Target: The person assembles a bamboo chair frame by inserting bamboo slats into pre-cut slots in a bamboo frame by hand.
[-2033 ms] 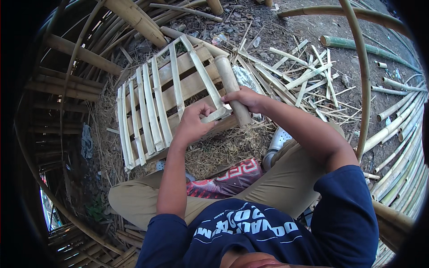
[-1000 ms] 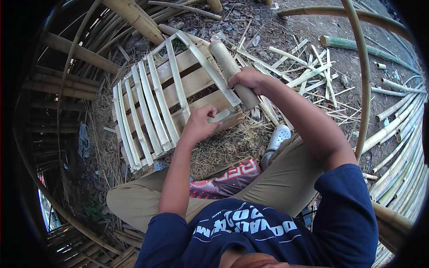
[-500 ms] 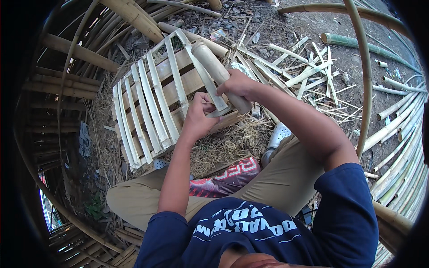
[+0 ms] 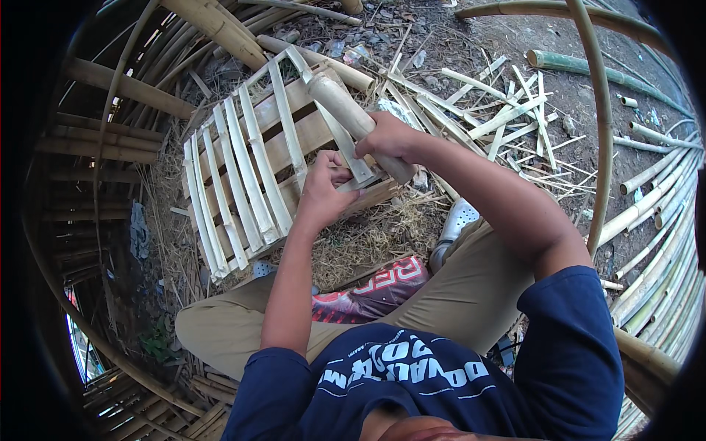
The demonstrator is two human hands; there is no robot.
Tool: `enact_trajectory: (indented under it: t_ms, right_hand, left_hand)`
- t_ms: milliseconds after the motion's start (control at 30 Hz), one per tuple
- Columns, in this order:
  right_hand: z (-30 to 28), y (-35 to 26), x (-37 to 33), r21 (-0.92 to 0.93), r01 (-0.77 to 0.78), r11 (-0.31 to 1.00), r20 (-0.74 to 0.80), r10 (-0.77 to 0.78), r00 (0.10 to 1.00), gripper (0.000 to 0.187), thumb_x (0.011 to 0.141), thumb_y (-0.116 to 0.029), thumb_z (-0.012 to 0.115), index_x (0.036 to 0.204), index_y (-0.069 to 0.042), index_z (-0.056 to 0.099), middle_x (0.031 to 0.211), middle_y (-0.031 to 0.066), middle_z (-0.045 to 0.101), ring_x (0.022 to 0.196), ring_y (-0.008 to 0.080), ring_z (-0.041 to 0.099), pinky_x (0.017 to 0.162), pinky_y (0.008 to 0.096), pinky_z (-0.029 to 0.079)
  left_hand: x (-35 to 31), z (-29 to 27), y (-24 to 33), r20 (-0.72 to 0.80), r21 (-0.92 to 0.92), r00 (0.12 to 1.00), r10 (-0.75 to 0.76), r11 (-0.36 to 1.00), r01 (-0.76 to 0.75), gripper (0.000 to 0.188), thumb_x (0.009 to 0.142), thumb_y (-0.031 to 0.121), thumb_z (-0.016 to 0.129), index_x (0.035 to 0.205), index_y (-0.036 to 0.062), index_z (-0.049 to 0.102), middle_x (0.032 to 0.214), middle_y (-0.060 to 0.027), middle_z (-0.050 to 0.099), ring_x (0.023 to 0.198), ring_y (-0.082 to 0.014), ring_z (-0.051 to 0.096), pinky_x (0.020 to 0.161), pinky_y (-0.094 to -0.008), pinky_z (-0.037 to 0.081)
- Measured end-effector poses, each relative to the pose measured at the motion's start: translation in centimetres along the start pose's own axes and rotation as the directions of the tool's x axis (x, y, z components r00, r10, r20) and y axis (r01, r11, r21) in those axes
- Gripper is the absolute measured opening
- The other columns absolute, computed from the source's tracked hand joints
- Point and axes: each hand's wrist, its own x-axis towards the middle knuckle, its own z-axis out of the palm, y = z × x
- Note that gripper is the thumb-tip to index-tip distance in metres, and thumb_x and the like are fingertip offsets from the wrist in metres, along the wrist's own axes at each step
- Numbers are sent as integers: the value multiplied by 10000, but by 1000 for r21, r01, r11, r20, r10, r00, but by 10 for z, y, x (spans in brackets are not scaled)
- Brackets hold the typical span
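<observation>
Resting on the straw-strewn ground (image 4: 368, 242) ahead of the seated person, the slatted bamboo crate (image 4: 257, 169) has its near corner pinched in the left hand (image 4: 323, 192), while the right hand (image 4: 386, 140) is clenched round a thick bamboo billet (image 4: 346, 110) lying across its slats.

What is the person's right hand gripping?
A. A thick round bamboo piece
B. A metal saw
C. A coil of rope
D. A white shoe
A: the right hand is wrapped around a thick bamboo piece held over the slatted frame, while the left hand pinches at a slat beside it.
</observation>
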Motion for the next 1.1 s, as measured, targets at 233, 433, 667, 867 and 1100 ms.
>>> enact_trajectory:
  t_ms: [233, 433, 667, 867, 1100]
  right_hand:
    - [-6, -7, -6, 33, -24, 999, 20, 23, 1000, 642, 655, -137, 864, 1232, 45, 649, 1072, 173, 703, 926, 273, 691, 821, 412, 570]
    - [-11, -7, -5, 9, -2, 1000, 1, 2, 1000, 651, 640, -150, 875, 1219, 46, 652, 1071, 175, 705, 934, 274, 691, 826, 410, 567]
    - [-15, 2, -4, 5, -7, 1000, -21, 7, 1000, 644, 636, -143, 871, 1211, 48, 655, 1073, 176, 707, 934, 274, 693, 825, 403, 566]
    - [-23, -1, -8, 14, -33, 999, -11, 33, 999, 635, 635, -150, 873, 1199, 49, 657, 1061, 172, 705, 927, 266, 691, 803, 404, 567]
    - [-31, 2, -11, 37, -28, 999, -40, 29, 999, 634, 627, -141, 885, 1196, 30, 664, 1054, 161, 702, 914, 261, 686, 775, 410, 566]
  left_hand:
    - [0, 2, -4, -35, -41, 999, 11, 999, -12, 637, 729, 11, 896, 1136, 74, 410, 1036, -162, 743, 1025, -242, 728, 923, -378, 570]
    - [3, 5, 2, -17, 14, 1000, 18, 1000, -18, 622, 762, -60, 848, 1132, 88, 370, 1089, -178, 770, 1051, -212, 730, 989, -367, 563]
    - [4, 14, 3, -43, -29, 998, 46, 998, -47, 581, 744, 10, 876, 1125, 75, 442, 1048, -159, 739, 1034, -251, 738, 911, -370, 568]
    - [6, 19, 12, -54, 12, 998, 32, 999, -31, 566, 753, -22, 854, 1121, 80, 437, 1057, -153, 758, 1053, -241, 736, 937, -374, 561]
    - [10, 28, 14, -43, 9, 998, 34, 999, -33, 565, 752, -50, 849, 1101, 90, 428, 1037, -140, 768, 1037, -213, 739, 925, -360, 568]
